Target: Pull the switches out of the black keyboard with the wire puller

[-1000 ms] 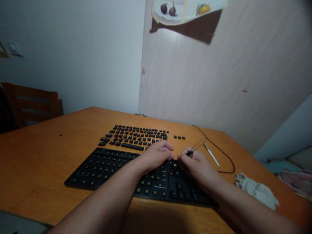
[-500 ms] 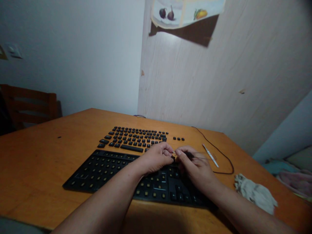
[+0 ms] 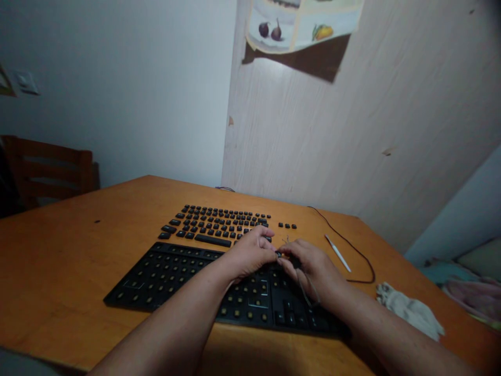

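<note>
My left hand (image 3: 252, 251) is closed, thumb and fingers pinched at a small dark keycap (image 3: 278, 254) above the keyboard. Meeting it from the right, my right hand (image 3: 309, 267) has its fingertips at the same keycap. A wire keycap puller (image 3: 309, 298) is tucked in the right hand; its thin wire loop hangs below the fingers, and its handle is mostly hidden. Under both hands lies a black keyboard (image 3: 172, 271), its left and middle parts stripped to the switch stems. Some keys (image 3: 289, 317) are still seated on its right part.
Removed keycaps (image 3: 213, 240) lie in rows behind the keyboard, three more (image 3: 287, 226) to their right. A white pen-like tool (image 3: 337, 254), a dark cable (image 3: 364, 256) and a crumpled pale cloth (image 3: 410, 310) are on the right. One small dark piece (image 3: 97, 221) lies far left.
My right hand has turned so the puller's wires, which pointed right, now hang below the fingers. Its fingertips have closed in on the keycap at my left hand. The view has shifted slightly.
</note>
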`<state>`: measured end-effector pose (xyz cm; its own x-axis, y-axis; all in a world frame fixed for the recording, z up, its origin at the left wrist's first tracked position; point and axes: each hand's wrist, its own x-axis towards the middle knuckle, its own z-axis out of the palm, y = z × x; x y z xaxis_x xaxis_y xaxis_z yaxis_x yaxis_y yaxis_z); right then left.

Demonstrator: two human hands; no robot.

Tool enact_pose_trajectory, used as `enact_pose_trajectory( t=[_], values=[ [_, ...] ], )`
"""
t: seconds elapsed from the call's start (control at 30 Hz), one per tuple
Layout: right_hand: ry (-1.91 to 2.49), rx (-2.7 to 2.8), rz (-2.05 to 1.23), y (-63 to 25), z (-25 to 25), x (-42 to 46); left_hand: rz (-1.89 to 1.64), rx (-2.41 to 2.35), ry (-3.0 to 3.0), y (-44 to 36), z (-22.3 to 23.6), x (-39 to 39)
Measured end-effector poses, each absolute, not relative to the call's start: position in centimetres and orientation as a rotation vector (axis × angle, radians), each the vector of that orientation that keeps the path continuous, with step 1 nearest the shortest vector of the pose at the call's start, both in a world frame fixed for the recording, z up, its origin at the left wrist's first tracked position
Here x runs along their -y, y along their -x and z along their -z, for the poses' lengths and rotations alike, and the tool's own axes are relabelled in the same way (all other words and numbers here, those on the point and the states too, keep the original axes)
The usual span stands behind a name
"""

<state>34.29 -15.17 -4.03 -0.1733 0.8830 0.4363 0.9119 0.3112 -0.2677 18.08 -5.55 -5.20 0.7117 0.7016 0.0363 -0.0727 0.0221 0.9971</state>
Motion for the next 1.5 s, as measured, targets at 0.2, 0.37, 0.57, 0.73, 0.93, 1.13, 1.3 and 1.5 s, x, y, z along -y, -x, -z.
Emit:
enact_pose_trajectory(
  t=[0.2, 0.37, 0.57, 0.73, 0.93, 1.13, 1.3, 1.5],
  values=[
    [1.818, 1.909, 0.033, -38.5, 3.8, 11.2, -0.787, -0.710, -1.441, -18.3, 5.0, 5.4],
    [2.021, 1.880, 0.020, -40.7, 4.7, 7.8, -0.828, -0.782, -1.385, -18.2, 4.6, 5.2],
    [2.118, 1.860, 0.027, -40.7, 6.1, 5.6, -0.818, -0.811, -1.321, -18.1, 4.5, 5.1],
    [2.192, 1.846, 0.027, -41.2, 6.6, 3.9, -0.810, -0.825, -1.336, -18.3, 4.6, 4.9],
    [2.235, 1.857, 0.017, -41.3, 6.7, 3.1, -0.804, -0.827, -1.339, -18.4, 4.8, 4.9],
    [2.228, 1.863, 0.029, -41.2, 6.8, 3.0, -0.800, -0.816, -1.339, -18.3, 4.6, 5.1],
    [2.170, 1.854, 0.014, -41.1, 6.3, 3.5, -0.793, -0.816, -1.353, -18.3, 4.6, 5.1],
    [1.975, 1.841, -0.021, -41.2, 4.8, 5.6, -0.795, -0.812, -1.361, -18.3, 4.8, 5.0]
  ],
)
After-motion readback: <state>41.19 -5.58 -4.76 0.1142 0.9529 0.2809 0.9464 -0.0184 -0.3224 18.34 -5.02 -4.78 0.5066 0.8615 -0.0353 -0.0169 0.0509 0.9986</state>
